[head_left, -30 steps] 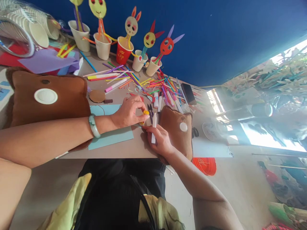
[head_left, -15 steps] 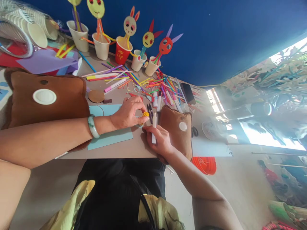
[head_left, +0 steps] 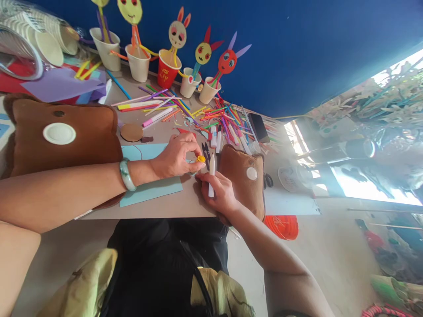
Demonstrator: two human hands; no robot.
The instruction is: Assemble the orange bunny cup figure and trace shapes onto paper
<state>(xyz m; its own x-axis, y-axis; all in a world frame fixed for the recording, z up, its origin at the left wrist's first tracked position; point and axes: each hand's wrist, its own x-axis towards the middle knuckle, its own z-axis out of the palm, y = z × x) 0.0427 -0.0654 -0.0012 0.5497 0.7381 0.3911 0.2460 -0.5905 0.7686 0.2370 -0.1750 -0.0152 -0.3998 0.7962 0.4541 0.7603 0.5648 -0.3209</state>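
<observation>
My left hand [head_left: 176, 156] pinches a small round yellow piece [head_left: 201, 158] between thumb and fingertips; whether it is a button or a paper coil I cannot make out. Close beside it, my right hand [head_left: 220, 191] is closed around a white marker pen [head_left: 212, 176] that stands nearly upright, tip up. A light blue paper sheet [head_left: 150, 193] lies under the left wrist. Just beyond the pen are small black-bladed snips [head_left: 206, 154]. The right wrist lies along a brown plush cushion [head_left: 238, 171].
Paper cups [head_left: 138, 66] holding stick figures line the blue wall. Before them lie a heap of coloured sticks and markers [head_left: 158, 116]. A large brown cushion [head_left: 86, 154] is at left, a phone [head_left: 258, 127] at right back, a red basket [head_left: 282, 226] below the table edge.
The yellow piece has tilted slightly and sunk a little between the left fingertips. Both hands otherwise keep their places and grips; the view has shifted very slightly.
</observation>
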